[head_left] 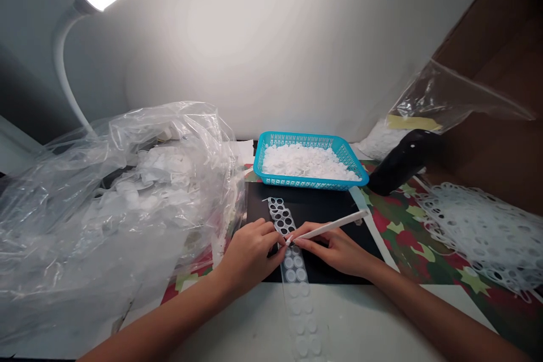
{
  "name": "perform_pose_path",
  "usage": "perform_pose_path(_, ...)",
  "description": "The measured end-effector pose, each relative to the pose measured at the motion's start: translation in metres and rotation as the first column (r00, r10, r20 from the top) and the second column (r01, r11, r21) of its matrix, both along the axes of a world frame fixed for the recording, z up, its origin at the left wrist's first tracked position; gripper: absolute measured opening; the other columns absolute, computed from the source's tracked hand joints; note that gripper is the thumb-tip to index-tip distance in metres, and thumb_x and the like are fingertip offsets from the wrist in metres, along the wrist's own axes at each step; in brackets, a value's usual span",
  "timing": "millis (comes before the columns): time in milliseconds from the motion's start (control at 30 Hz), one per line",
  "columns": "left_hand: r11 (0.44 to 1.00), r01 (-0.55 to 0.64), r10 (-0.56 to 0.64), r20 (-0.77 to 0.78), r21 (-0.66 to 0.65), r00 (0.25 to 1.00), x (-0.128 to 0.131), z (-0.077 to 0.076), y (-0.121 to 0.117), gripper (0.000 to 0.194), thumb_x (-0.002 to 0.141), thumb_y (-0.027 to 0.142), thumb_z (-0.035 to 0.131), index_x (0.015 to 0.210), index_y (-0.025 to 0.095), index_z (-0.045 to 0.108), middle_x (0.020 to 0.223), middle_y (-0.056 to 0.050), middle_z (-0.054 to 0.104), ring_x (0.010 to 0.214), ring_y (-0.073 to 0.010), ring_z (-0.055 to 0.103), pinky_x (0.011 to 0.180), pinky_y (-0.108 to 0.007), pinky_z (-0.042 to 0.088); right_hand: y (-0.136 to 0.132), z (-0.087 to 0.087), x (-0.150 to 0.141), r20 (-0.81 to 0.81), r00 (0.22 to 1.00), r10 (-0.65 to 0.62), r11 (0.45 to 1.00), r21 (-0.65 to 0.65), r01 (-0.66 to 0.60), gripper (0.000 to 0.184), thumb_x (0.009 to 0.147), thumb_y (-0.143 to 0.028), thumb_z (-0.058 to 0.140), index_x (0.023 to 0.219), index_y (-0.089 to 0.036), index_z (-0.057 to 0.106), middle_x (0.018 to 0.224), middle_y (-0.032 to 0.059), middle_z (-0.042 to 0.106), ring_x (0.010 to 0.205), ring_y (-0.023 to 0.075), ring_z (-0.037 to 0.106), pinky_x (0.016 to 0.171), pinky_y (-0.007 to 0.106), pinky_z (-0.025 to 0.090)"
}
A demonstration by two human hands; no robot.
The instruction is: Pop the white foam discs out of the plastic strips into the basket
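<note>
1. The clear strip of white adhesive dots (296,288) lies between the two hands on a black mat (258,209). Its long axis runs from the near edge of the counter (360,317) toward a blue plastic basket (311,182), leaning slightly left at the far end. The far section shows dark round holes, while the near section keeps its white dots.
2. The left hand (248,254) is the nearer, with its fingertips (271,236) curled against the strip's left edge. Its grip is closed in, but I cannot tell whether it actually pinches the strip.
3. The right hand (335,250) has a firm grip on a slim white stylus (331,229), whose tip reaches the strip just beside the left fingertips.
4. Nothing stands between the hands and the strip.
5. The basket, heaped with white dots (305,161), sits just past the strip's far end.
6. A crumpled clear plastic bag (85,220) bulges against the mat's left side. To the right lie red-and-green patterned paper (403,237), a punched white sheet (479,232) and a black object (403,161).
</note>
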State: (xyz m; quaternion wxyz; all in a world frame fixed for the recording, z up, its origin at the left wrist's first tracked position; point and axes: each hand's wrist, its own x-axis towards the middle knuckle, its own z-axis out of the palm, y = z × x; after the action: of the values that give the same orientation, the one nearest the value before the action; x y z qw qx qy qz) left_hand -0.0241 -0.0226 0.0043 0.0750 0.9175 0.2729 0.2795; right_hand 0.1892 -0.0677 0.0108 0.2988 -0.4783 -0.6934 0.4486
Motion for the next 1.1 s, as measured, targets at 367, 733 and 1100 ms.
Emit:
perform_pose_path(367, 0.998, -0.020, 0.017, 0.052, 0.057, 0.999, 0.003, 0.000, -0.005, 0.019, 0.087, 0.019, 0.053, 0.070, 0.018, 0.061, 0.058, 0.001, 0.051, 0.056, -0.0116, 0.046, 0.053, -0.023, 0.039, -0.001, 0.001, -0.001, -0.002, 1.000, 0.013, 0.999, 0.042, -0.013, 0.028, 0.096, -0.040, 0.050, 0.109, -0.023, 0.068, 0.099, 0.0030, 0.069, 0.087, 0.0174, 0.063, 0.073, 0.026, 0.050)
perform_pose_path(733, 0.999, 0.006, -0.007, 0.036, 0.035, 0.999, 0.001, -0.004, -0.001, 0.017, 0.087, 0.018, 0.053, 0.073, 0.018, 0.061, 0.062, 0.001, 0.053, 0.060, -0.0131, 0.048, 0.057, -0.025, 0.041, -0.004, -0.004, -0.001, 0.096, 0.994, 0.044, 0.964, 0.258, -0.067, 0.021, 0.097, -0.031, 0.050, 0.105, -0.021, 0.066, 0.097, 0.0064, 0.069, 0.087, 0.0177, 0.064, 0.076, 0.029, 0.052)
perform_pose_path(1100, 0.973, 0.111, -0.130, -0.085, -0.202, 0.988, -0.010, -0.001, -0.002, 0.084, 0.078, 0.062, 0.063, 0.138, 0.009, 0.036, 0.141, -0.017, 0.047, 0.131, -0.0271, 0.044, 0.110, -0.041, 0.035, 0.000, -0.011, 0.002, 0.315, 0.940, 0.129, 0.699, 0.644, -0.311, 0.023, 0.097, -0.016, 0.046, 0.113, -0.014, 0.063, 0.113, 0.0149, 0.068, 0.099, 0.0193, 0.063, 0.082, 0.031, 0.055)
